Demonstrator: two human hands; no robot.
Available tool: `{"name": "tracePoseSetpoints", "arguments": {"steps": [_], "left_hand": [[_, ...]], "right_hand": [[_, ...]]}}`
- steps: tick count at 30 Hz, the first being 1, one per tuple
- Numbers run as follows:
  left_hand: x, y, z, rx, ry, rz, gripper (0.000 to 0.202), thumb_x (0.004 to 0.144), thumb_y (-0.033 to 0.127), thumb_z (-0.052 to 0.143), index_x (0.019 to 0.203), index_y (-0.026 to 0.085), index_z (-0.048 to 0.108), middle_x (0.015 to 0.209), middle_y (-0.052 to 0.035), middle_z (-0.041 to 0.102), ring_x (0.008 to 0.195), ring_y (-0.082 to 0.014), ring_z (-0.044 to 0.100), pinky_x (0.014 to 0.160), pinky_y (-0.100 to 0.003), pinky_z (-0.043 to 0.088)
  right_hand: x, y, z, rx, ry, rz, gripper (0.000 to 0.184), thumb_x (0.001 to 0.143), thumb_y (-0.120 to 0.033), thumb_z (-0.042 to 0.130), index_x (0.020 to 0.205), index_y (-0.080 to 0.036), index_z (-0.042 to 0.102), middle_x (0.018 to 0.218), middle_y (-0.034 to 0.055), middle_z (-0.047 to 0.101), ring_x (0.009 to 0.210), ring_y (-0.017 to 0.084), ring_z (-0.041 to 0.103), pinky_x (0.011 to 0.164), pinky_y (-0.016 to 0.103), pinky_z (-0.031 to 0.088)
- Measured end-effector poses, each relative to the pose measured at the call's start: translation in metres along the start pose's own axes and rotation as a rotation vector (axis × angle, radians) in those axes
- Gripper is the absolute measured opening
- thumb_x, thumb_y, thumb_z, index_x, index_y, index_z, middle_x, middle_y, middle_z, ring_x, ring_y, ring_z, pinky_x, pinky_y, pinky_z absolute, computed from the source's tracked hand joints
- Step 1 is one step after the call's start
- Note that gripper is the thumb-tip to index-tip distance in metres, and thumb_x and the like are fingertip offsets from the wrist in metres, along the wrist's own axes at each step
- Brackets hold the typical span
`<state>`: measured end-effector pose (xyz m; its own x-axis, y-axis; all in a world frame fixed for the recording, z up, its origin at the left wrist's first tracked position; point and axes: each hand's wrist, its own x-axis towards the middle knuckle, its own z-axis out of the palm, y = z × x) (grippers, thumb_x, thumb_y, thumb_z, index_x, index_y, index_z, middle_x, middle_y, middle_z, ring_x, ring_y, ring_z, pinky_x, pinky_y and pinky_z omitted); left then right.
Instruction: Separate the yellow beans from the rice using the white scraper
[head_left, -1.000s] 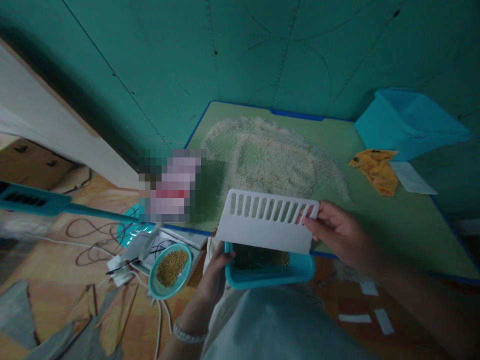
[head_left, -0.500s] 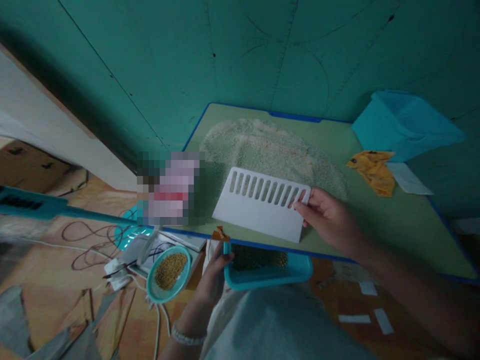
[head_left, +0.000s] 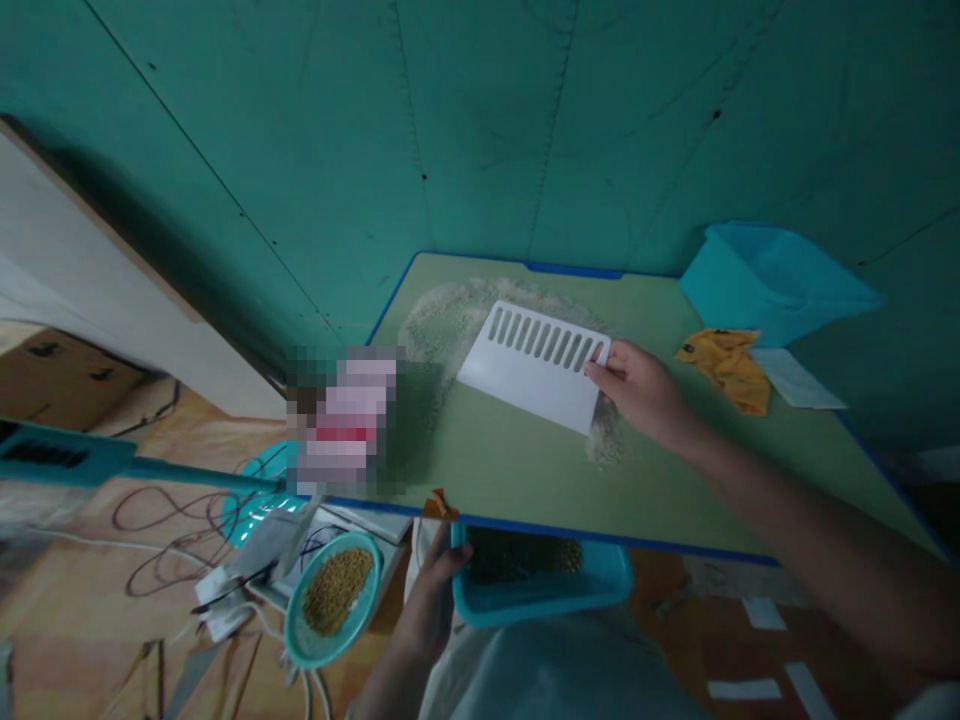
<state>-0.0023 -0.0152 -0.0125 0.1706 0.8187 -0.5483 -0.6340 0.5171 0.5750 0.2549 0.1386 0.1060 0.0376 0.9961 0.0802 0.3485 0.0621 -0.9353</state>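
My right hand (head_left: 637, 390) grips the right end of a white slotted scraper board (head_left: 536, 365), which stands on the green table (head_left: 525, 480) against a spread of pale grain (head_left: 442, 320). A small ridge of grain lies just below the board's right corner. My left hand (head_left: 431, 595) holds the left rim of a teal rectangular tray (head_left: 540, 595) with dark grain in it, held under the table's front edge above my lap.
A teal round bowl (head_left: 326, 600) of yellowish grain sits on the floor at left, among cables and white devices. A yellow cloth (head_left: 724, 365), a white sheet (head_left: 795, 365) and a teal bin (head_left: 772, 285) are at the table's far right. A teal bar (head_left: 112, 460) crosses the left.
My right hand moved the scraper board from above the tray out across the table to the far grain pile. The tray stayed under the table edge.
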Motion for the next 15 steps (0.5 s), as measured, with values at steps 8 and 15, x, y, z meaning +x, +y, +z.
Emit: {"name": "tracePoseSetpoints", "arguments": {"steps": [8, 15], "left_hand": [[0.002, -0.003, -0.006, -0.029, 0.004, -0.013, 0.052, 0.065, 0.025, 0.077, 0.117, 0.03, 0.07, 0.118, -0.0035, 0.076, 0.129, -0.0344, 0.053, 0.108, -0.044, 0.039], [-0.005, -0.001, 0.0, -0.031, -0.026, 0.005, 0.049, 0.073, 0.021, 0.069, 0.121, 0.03, 0.068, 0.117, -0.0025, 0.076, 0.128, -0.0322, 0.054, 0.109, -0.045, 0.039]], "right_hand": [[0.028, 0.002, -0.013, 0.006, 0.078, -0.039, 0.014, 0.076, -0.032, 0.065, 0.075, -0.024, 0.053, 0.065, 0.0, 0.07, 0.051, 0.015, 0.058, 0.043, 0.027, 0.04], [0.01, -0.019, -0.049, 0.051, 0.145, -0.052, 0.022, 0.071, -0.04, 0.071, 0.076, -0.026, 0.054, 0.07, 0.0004, 0.069, 0.055, 0.016, 0.055, 0.046, 0.029, 0.042]]}}
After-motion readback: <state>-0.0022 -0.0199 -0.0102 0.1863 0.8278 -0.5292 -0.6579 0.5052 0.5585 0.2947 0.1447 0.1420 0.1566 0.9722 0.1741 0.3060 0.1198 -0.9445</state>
